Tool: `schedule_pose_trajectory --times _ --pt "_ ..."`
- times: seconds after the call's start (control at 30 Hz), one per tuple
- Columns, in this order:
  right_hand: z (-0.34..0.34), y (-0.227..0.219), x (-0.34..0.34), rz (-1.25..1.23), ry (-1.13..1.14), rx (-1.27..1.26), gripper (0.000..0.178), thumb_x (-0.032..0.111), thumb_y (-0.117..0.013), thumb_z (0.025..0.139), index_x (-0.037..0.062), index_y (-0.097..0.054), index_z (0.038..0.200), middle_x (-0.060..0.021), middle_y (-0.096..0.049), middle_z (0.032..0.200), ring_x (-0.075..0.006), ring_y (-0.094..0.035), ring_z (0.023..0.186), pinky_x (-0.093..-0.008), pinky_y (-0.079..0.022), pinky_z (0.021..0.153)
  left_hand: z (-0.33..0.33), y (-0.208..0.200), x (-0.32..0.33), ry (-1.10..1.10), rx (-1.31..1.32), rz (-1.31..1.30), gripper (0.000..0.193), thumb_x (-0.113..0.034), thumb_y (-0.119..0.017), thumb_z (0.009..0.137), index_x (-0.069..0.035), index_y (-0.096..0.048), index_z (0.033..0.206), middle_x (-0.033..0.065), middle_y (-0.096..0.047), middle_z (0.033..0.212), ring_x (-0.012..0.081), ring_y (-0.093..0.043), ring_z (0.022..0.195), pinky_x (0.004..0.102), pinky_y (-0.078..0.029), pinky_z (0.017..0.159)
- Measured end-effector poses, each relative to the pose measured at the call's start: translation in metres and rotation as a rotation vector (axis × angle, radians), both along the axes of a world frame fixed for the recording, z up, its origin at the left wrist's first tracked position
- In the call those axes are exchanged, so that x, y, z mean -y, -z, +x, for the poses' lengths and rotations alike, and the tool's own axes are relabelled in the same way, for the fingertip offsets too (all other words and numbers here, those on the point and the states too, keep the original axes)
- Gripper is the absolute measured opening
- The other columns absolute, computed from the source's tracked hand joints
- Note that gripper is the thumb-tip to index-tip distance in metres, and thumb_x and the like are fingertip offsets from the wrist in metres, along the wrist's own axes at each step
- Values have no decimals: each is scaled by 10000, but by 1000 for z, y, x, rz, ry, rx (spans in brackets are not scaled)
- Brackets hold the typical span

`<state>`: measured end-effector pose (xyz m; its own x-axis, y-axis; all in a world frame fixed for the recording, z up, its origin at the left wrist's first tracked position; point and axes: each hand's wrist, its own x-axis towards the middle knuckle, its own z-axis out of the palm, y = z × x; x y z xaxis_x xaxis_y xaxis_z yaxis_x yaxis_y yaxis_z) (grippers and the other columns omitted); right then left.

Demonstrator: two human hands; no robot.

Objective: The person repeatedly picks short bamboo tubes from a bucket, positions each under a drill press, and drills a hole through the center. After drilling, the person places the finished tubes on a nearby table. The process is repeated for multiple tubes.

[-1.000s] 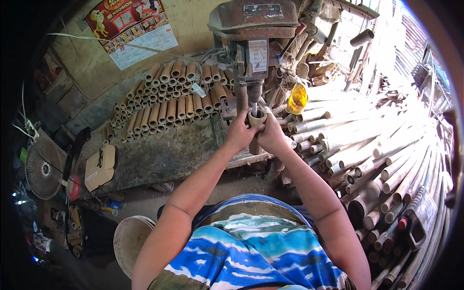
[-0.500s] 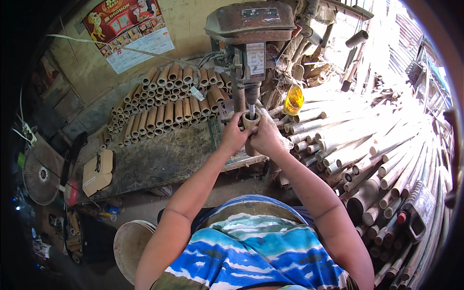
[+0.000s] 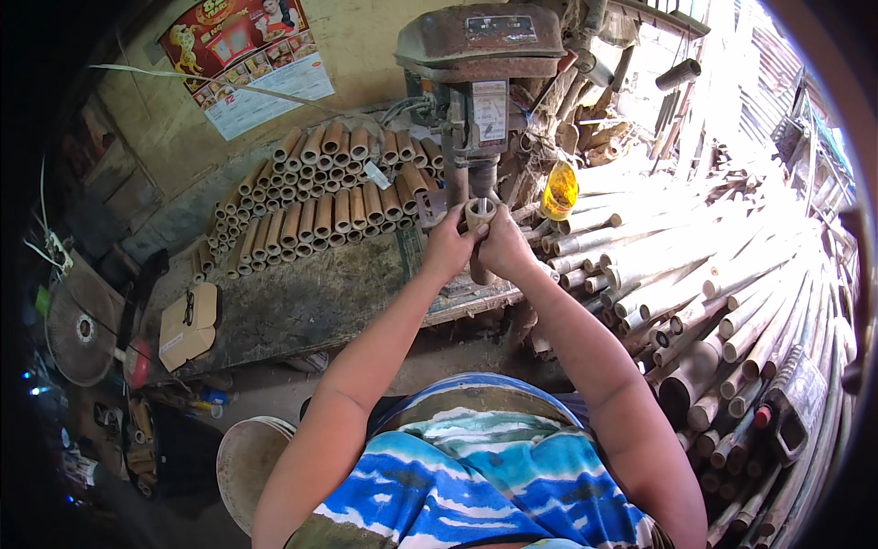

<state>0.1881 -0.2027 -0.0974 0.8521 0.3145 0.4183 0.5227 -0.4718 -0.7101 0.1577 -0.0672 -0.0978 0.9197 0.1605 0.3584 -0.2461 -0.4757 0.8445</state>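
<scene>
"Both hands pinch what, exactly?"

"One short bamboo tube (image 3: 476, 222). The left hand (image 3: 449, 242) closes on its left side and the right hand (image 3: 503, 245) on its right, the thumbs close together on the near side. Most of the fingers are hidden behind it."

"Where is the tube?"

"Beneath the head of a rusty drill press (image 3: 480, 66), past the front edge of a worn bench (image 3: 311, 288). Its open mouth faces up, and a metal drill bit (image 3: 484, 205) points down into the opening. How deep the bit reaches, I cannot tell; nor whether it is turning."

"What could go wrong?"

"My judgement: if the bit is spinning and catches the wall, it could twist the tube out of the fingers, since I see no clamp. Tilting the tube could make the bore uneven or split the rim. Fingertips sliding up over the rim would come dangerously near the metal."

"And the pose of the arms?"

"Both bare forearms reach forward from the lower edge and slant inward, meeting at the tube like a narrow V turned upside down. The elbows sit wide, and the hands are roughly level."
</scene>
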Motion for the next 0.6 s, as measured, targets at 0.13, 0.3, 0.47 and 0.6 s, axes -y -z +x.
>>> schedule_pose_trajectory --times 0.13,0.3,0.47,0.6 --pt "-3 6 13 59 -16 -5 396 88 -589 882 -44 -364 1181 -380 -627 1060 -550 -610 1037 -582 -485 880 1 2 4 107 -5 10 536 -144 -733 924 -96 -535 1420 128 -675 1278 215 -631 1184 374 -483 1001" --pt "-16 2 18 -24 5 -20 425 71 -595 851 -49 -370 1192 -368 -636 1018 -546 -618 1013 -585 -489 879 8 21 -4 248 6 -100 535 -55 -689 948 -59 -482 1441 95 -636 1318 181 -591 1201 349 -466 1033" --pt "-31 -2 11 -69 22 -15 448 41 -598 811 -80 -378 1183 -361 -635 968 -534 -634 980 -571 -510 865 6 34 -15 281 41 -120 557 -21 -678 949 -34 -451 1457 94 -607 1354 184 -571 1235 344 -456 1058" --pt "-34 -5 7 -92 42 10 446 25 -602 790 -108 -371 1148 -376 -630 961 -525 -643 973 -555 -529 838 3 31 -16 327 44 -236 603 -103 -740 914 -77 -473 1454 156 -643 1329 248 -597 1251 371 -451 1053"
